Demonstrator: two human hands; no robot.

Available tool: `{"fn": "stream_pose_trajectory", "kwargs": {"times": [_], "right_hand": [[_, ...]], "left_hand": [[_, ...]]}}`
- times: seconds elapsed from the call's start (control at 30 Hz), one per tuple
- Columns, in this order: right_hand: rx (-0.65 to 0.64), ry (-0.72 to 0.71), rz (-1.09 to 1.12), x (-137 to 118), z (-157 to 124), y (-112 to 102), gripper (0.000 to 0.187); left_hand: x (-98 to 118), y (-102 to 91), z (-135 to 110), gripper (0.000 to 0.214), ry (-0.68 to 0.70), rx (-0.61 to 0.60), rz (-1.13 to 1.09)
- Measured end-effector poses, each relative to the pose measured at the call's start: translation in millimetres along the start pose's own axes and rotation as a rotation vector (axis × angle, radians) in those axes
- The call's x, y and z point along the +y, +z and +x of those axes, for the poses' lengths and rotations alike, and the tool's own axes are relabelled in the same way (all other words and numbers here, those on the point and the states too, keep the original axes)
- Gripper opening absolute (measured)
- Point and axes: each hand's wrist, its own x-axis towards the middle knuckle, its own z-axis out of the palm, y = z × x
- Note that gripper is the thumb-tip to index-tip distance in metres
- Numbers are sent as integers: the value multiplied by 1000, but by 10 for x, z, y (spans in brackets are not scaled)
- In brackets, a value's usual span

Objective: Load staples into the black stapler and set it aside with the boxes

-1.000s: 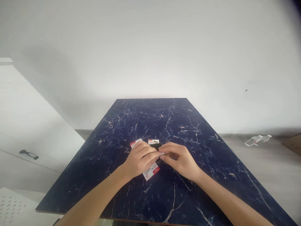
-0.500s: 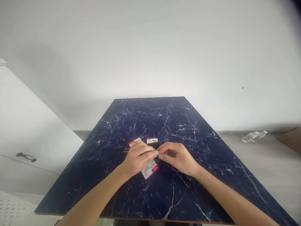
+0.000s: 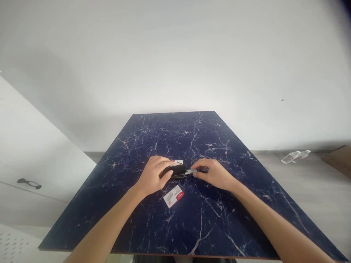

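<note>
My left hand [image 3: 153, 176] is wrapped round the left end of a black stapler [image 3: 178, 169], low over the tabletop. A short silvery strip of staples [image 3: 191, 171] sticks out of the stapler's right end. My right hand [image 3: 215, 176] pinches the outer end of that strip between thumb and fingers. Just in front of the stapler lies a red and white staple box [image 3: 174, 196]. Behind the stapler, a second white and red box [image 3: 179, 162] is partly covered by my left hand and the stapler.
The dark blue marbled table [image 3: 170, 135] reaches to a pale wall. On the floor at the right lie a clear plastic bottle [image 3: 292, 157] and a brown cardboard box [image 3: 340, 160]. A white cabinet [image 3: 33, 146] with a dark handle stands at the left.
My left hand has shifted left and now grips the stapler, which shows more fully. My right hand has moved slightly right with the strip, whose end now meets the stapler. The front box is uncovered.
</note>
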Motion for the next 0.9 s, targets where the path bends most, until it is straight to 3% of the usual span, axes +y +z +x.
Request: {"fn": "stream_pose_trajectory", "kwargs": {"times": [0.4, 0.9], "right_hand": [[9, -10, -14, 45, 18, 107, 11], [-9, 18, 53, 115, 17, 140, 8]], "left_hand": [[17, 13, 9, 28, 13, -120, -20], [10, 10, 10, 28, 26, -136, -23]]}}
